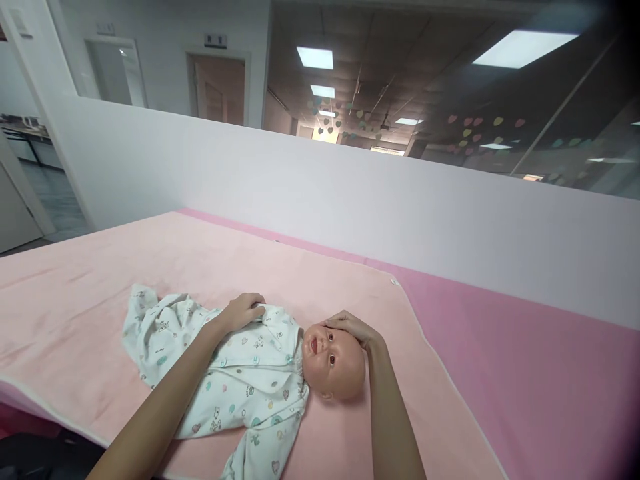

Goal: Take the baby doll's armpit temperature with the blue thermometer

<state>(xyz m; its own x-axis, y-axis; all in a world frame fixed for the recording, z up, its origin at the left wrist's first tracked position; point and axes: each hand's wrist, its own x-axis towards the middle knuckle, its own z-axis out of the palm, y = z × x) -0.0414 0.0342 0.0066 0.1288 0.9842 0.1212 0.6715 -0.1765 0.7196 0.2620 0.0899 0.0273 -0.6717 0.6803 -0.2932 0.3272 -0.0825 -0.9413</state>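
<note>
Head view: The doll (336,363) lies on its back on the light pink blanket (115,253), head toward the right, dressed in a pale printed garment (250,380). The garment's lower end extends to the left; one sleeve points toward the near edge.

The left hand (245,310) rests on the far side of the doll's torso. Its fingers are bent over the cloth; whether they grip a fold cannot be told. The right hand (350,327) lies against the far side of the doll's head, fingers together and slightly curved, in contact without closing around it.

Markings: The garment carries small pictures with tiny lettering, too small to read. A small white label (395,282) is located at the blanket's far right edge; its text is not legible. A dark sign (215,41) is mounted above the doorway (220,87); its characters cannot be read. Heart shapes (468,122) in several colours appear on the glazing above the white partition (300,180).
</note>
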